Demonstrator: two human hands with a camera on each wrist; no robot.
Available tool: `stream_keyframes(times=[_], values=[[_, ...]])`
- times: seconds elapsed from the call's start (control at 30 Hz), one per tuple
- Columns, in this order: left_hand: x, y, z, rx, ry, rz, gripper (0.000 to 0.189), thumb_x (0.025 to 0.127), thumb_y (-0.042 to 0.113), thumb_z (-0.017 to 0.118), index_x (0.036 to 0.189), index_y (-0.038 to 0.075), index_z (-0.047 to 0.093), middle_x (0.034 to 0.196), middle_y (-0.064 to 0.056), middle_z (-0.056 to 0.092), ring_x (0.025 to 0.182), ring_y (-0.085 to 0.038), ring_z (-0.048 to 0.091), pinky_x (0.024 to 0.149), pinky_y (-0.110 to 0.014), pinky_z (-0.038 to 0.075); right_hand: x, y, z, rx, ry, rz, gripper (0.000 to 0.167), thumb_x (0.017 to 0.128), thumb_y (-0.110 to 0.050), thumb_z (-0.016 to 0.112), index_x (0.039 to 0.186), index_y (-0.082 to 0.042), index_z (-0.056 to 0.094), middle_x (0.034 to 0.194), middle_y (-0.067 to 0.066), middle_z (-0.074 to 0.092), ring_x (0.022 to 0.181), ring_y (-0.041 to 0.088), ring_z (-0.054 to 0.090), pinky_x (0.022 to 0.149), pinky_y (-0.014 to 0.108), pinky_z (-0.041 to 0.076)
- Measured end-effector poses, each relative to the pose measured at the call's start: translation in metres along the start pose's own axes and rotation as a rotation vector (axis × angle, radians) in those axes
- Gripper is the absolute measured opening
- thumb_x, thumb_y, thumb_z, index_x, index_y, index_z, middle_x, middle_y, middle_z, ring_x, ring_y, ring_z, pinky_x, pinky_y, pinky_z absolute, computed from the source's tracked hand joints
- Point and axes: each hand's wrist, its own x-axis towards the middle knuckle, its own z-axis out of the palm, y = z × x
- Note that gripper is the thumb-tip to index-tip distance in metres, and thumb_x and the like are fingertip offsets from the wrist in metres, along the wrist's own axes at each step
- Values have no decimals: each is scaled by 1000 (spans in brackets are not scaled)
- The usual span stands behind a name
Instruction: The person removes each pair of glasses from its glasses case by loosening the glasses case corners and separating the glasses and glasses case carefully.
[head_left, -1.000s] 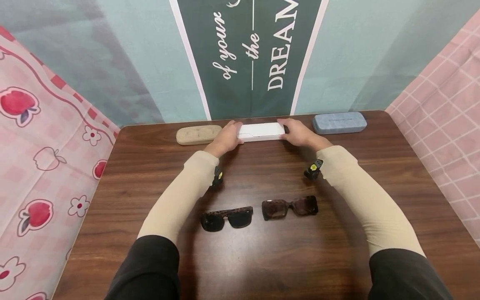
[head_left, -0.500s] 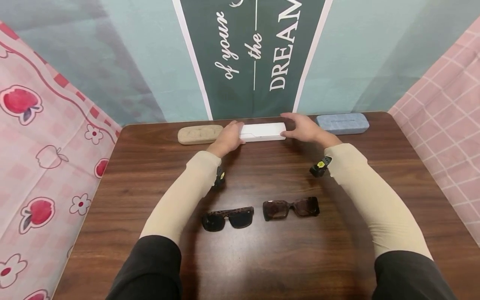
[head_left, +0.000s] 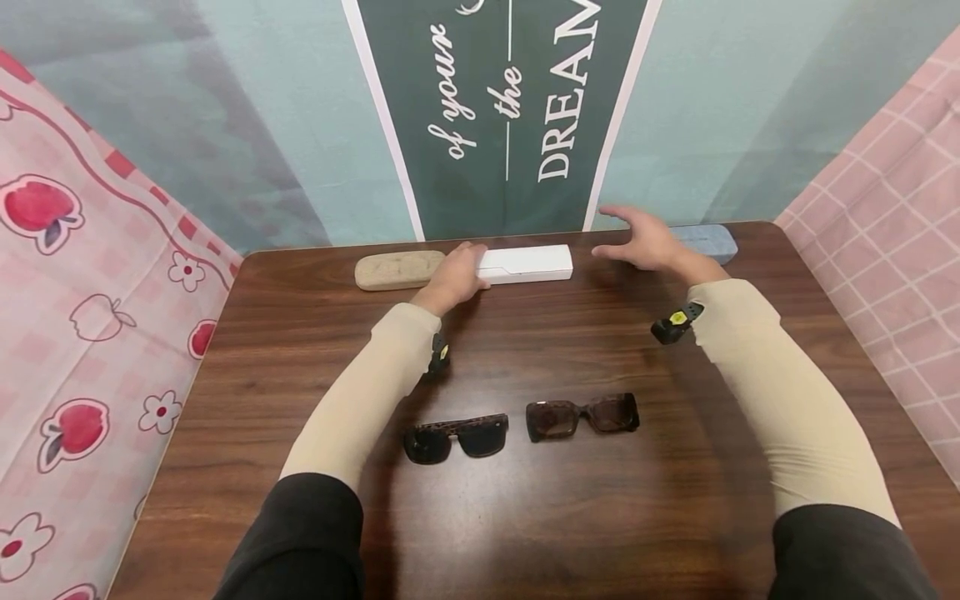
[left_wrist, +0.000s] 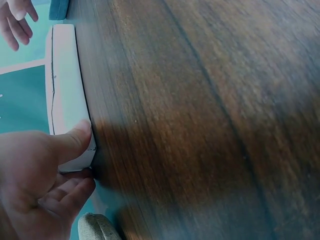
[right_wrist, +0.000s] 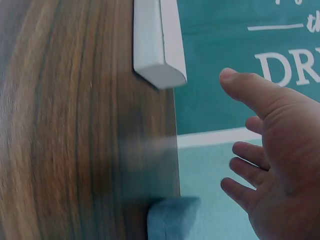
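Observation:
A long white box [head_left: 527, 263] lies at the back of the table, between two glasses cases. My left hand [head_left: 459, 273] grips its left end; in the left wrist view the thumb lies along the front of the box [left_wrist: 70, 85] and the fingers curl round the end. Raised off to the right of the box, my right hand [head_left: 647, 240] holds nothing, its thumb and fingers spread apart. Behind that hand and partly hidden by it sits a blue glasses case [head_left: 708, 242]. A beige glasses case [head_left: 397, 270] lies just left of my left hand.
Two pairs of sunglasses lie nearer on the wooden table [head_left: 300, 375]: dark-lensed sunglasses [head_left: 455, 438] on the left and brown tortoiseshell sunglasses [head_left: 582, 417] on the right. A printed backdrop [head_left: 502, 125] rises behind the table's back edge, with patterned cloths at both sides.
My right hand has let go of the white box's right end and moved right and up, toward the blue case. My left hand and the box stay in place.

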Motion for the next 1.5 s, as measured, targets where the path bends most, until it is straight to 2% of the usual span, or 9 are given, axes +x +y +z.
stream_keyframes(times=[0.33, 0.7, 1.2, 1.5], values=[[0, -1, 0, -3, 1, 0, 65, 94, 24, 76, 149, 3, 47, 145, -16, 54, 136, -27, 49, 114, -36, 37, -12, 20, -17, 6, 2, 62, 93, 92, -37, 77, 159, 0, 25, 164, 26, 21, 152, 44, 15, 120, 61, 15], [-2, -2, 0, -17, 6, 0, 66, 94, 23, 76, 149, 3, 46, 147, -15, 53, 137, -26, 47, 115, -36, 37, -26, 46, -29, 42, 10, 187, 100, 92, -50, 73, 163, -7, 17, 167, 25, 12, 152, 45, 10, 117, 67, 14], [-2, 0, 1, -19, 5, 0, 66, 94, 23, 76, 149, 3, 46, 147, -14, 53, 138, -26, 47, 115, -36, 36, -48, 95, -36, 99, 74, 303, 102, 93, -53, 68, 164, -9, 10, 167, 26, 7, 151, 50, 7, 113, 72, 15], [-2, -2, 1, -16, 12, 3, 65, 95, 24, 75, 149, 4, 46, 145, -14, 54, 136, -26, 49, 113, -36, 38, -56, 115, -34, 98, 79, 289, 103, 96, -47, 68, 161, 1, 6, 165, 31, 6, 150, 51, 6, 117, 66, 12]])
